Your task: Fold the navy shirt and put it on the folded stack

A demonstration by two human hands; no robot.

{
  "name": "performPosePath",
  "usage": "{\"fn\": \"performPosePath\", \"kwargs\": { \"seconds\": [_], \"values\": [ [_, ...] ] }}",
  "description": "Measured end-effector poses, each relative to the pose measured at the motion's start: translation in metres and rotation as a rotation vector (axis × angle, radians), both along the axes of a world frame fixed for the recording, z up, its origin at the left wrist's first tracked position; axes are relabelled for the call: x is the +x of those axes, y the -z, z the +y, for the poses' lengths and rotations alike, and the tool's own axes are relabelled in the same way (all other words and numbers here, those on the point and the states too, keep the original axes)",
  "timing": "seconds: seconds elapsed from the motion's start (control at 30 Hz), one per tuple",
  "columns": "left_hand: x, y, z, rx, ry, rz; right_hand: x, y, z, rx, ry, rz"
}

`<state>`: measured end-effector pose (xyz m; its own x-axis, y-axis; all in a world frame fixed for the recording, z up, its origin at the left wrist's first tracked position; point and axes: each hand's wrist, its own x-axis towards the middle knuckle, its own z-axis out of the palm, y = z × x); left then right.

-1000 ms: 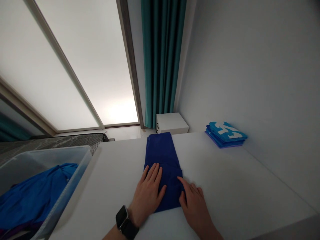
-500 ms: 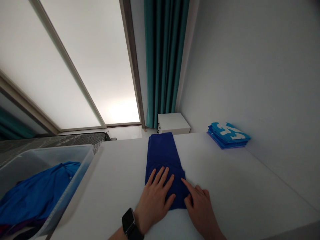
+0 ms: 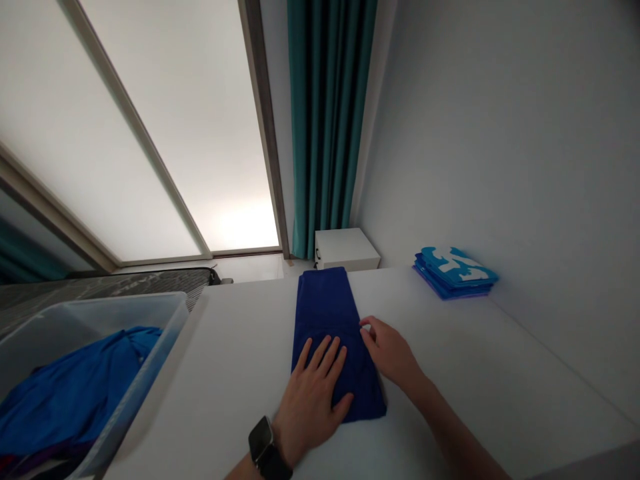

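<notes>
A dark blue garment point(image 3: 326, 300), folded into a long narrow strip, lies on the white table point(image 3: 240, 360) in front of me. My left hand point(image 3: 315, 387) rests flat on its nearer half, fingers spread, with a smartwatch point(image 3: 263, 440) on the wrist. At the garment's right edge, about midway along, my right hand point(image 3: 387, 347) has thumb and index finger pinched on the fabric. The other fingers of that hand are curled and partly hidden.
A clear plastic bin point(image 3: 175, 313) with a blue garment point(image 3: 85, 380) inside stands at the left. Folded clothes point(image 3: 453, 270) are stacked by the wall at the far right. Beyond the table are a white cabinet point(image 3: 347, 245) and a teal curtain point(image 3: 327, 133).
My right hand has moved up along the garment's right edge and changed from a pointing finger to a pinch. The right edge now lies straighter. My left hand stays in place.
</notes>
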<state>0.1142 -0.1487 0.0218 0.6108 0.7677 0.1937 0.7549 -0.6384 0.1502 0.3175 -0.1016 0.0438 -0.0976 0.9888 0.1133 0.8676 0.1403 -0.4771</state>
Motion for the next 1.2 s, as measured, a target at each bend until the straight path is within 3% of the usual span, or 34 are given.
{"fn": "performPosePath", "kwargs": {
  "seconds": [0.2, 0.43, 0.77, 1.0, 1.2],
  "values": [
    [0.001, 0.001, -0.003, 0.034, -0.027, -0.003, -0.021, 0.017, 0.015, 0.033, -0.011, -0.334],
    [0.002, -0.002, -0.005, 0.065, -0.055, -0.006, -0.024, 0.014, 0.017, 0.142, -0.05, -0.348],
    [0.004, 0.009, -0.008, 0.056, -0.11, -0.04, -0.023, 0.026, 0.029, 0.063, -0.08, -0.299],
    [0.007, 0.008, -0.006, 0.035, -0.135, -0.038, -0.034, 0.002, -0.005, 0.235, -0.066, -0.369],
    [0.006, 0.008, -0.006, 0.048, -0.12, -0.031, -0.035, 0.027, -0.034, 0.2, -0.145, -0.332]
  ]
}}
